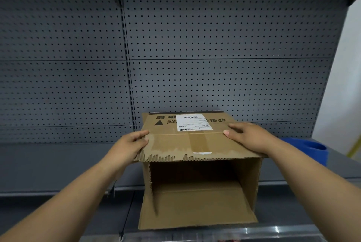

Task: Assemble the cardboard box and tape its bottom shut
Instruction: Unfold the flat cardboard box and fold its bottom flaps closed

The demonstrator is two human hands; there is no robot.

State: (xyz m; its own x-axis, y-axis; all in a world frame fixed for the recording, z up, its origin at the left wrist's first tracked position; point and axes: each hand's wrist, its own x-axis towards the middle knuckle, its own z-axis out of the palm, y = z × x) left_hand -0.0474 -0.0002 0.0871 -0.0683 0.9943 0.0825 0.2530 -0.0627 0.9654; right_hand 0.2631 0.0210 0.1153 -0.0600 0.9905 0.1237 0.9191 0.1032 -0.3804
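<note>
Both hands hold the cardboard box (195, 144) on the shelf (58, 163): left hand (130, 144) grips one top edge, right hand (248, 136) the other.

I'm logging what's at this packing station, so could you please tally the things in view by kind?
Cardboard box: 1
White shipping label: 1
Blue container: 1
Grey shelf: 1
Hands on the box: 2, left hand and right hand
Total: 6
</note>
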